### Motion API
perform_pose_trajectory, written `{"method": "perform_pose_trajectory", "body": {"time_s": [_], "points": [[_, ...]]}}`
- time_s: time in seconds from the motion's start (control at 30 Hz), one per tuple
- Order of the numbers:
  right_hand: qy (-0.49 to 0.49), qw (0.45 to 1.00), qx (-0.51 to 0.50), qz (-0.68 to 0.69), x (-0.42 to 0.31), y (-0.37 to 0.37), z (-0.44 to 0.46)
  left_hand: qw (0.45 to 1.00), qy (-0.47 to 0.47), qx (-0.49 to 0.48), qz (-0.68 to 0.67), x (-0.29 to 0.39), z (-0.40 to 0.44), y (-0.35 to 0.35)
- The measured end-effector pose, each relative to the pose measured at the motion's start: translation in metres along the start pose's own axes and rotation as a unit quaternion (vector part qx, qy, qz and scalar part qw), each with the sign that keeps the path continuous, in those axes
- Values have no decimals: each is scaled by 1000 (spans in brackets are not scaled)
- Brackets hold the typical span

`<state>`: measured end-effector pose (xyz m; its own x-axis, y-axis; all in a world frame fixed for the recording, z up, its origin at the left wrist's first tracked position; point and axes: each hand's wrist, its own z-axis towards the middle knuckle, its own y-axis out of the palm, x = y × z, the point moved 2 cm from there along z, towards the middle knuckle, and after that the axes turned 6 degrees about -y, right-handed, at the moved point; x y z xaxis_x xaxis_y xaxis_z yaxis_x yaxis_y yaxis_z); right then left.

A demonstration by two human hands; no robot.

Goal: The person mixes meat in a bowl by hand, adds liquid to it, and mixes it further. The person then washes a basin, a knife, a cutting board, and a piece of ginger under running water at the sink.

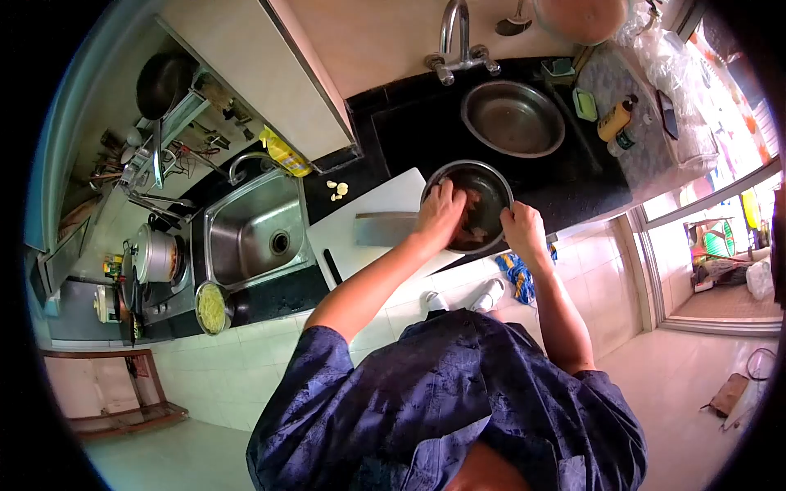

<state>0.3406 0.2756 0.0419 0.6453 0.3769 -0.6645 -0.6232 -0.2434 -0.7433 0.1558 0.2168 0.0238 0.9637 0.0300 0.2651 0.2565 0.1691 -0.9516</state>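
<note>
Well to the left of the left grip a pale pot [153, 255] stands on its own; nearer, but still well apart, a round bowl [231, 309] of pale-green shreds [212, 308] sits in front of a metal sink [254, 237], with a yellow packet [283, 152] behind the sink's right corner; next come a few pale cloves [337, 191] on the dark worktop [397, 135], left of the same grip and a little beyond it. Just left of that grip lies a white board [401, 190] — across it a broad blade [383, 229], whose right end runs behind the left forearm. The left grip [442, 213] is down inside a metal bowl [491, 199], its fingers among pinkish pieces [476, 236]; the fingertips are poorly seen, so I cannot tell whether they pinch any. The metal bowl lies between the two hands, overlapping the board's right end; the right grip [523, 229] is clenched on its right rim. Beyond the right grip is a round metal basin [513, 121]; farther right and beyond — well apart from both hands — stands a yellow bottle [614, 120].
</note>
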Motion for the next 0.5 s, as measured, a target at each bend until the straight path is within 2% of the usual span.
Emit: {"method": "perform_pose_trajectory", "body": {"time_s": [0.07,0.1,0.13,0.2,0.27,0.3,0.33,0.4,0.5], "points": [[3,1000,-4,2,-3,9,7,993,0,86,-79,3,12,15],[3,1000,-12,-5,1,14,11,992,8,56,-114,7,16,24],[-10,1000,-1,-22,2,11,12,993,36,-72,-85,22,14,0],[-37,997,18,-58,4,5,11,981,173,-52,-74,19,-3,-4],[-5,1000,13,-23,3,-3,11,994,70,-54,68,7,-10,6],[7,1000,7,-2,0,-5,8,991,2,-93,94,10,-10,-12],[20,1000,0,19,-2,-4,6,997,-18,-69,44,2,-6,-8],[-25,998,3,-53,-8,7,9,994,-82,-57,36,-17,3,32],[-34,997,-7,-71,2,18,13,973,-186,-82,-106,-36,24,54]]}}
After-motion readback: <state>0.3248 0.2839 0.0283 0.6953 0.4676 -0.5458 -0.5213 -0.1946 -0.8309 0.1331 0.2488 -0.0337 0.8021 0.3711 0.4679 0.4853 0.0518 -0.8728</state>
